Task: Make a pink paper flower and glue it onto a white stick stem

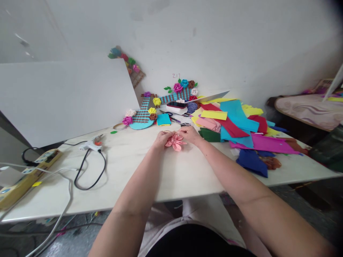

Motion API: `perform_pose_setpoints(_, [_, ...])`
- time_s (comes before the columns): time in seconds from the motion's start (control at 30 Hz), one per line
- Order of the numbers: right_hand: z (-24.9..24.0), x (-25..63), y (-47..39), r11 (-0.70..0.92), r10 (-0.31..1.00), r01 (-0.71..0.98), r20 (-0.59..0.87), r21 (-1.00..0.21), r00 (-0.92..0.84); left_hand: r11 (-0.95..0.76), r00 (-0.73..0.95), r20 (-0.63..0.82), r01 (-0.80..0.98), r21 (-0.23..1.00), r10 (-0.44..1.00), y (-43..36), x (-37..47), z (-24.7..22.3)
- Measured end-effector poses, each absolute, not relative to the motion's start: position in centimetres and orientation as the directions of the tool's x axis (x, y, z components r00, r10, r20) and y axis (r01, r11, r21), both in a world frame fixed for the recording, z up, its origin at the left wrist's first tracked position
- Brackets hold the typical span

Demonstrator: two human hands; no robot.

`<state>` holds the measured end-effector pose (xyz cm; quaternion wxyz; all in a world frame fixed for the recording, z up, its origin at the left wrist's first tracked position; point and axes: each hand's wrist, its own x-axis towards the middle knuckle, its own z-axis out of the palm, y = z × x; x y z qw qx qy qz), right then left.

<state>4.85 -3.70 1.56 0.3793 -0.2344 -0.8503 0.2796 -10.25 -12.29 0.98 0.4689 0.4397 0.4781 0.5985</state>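
Note:
A pink paper flower [176, 144] with several spread petals is between my two hands, just above the table. My left hand [162, 138] is closed on its left side, with the thumb over the upper petals. At the flower's upper right edge, the fingers of my right hand [189, 134] pinch together on a petal. Some of the fingertips are hidden behind the petals. Beyond my hands lies a small stack of blue and yellow paper [163, 120], with scissors [166, 113] behind it.
Coloured crepe paper sheets [238, 116] pile up on the right. A white glue gun [91, 144] with a black cord lies left, near a yellow power strip [44, 160]. Flower-trimmed craft pieces [142, 114] and a phone [177, 105] on a white box stand toward the wall.

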Motion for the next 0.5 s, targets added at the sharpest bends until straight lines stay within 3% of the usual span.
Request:
perform_pose_setpoints(0.27, [1.42, 4.57, -3.63, 0.649, 0.665, 0.141, 0.468, -0.748, -0.583, -0.082, -0.164, 0.058, -0.141, 0.987, 0.985, -11.89, -10.66, 0.52])
perform_pose_setpoints(0.5, [1.73, 4.64, -3.93, 0.706, 0.633, 0.153, 0.518, -0.692, -0.575, -0.075, -0.189, 0.042, -0.171, 0.982, 0.981, -11.91, -10.34, 0.8])
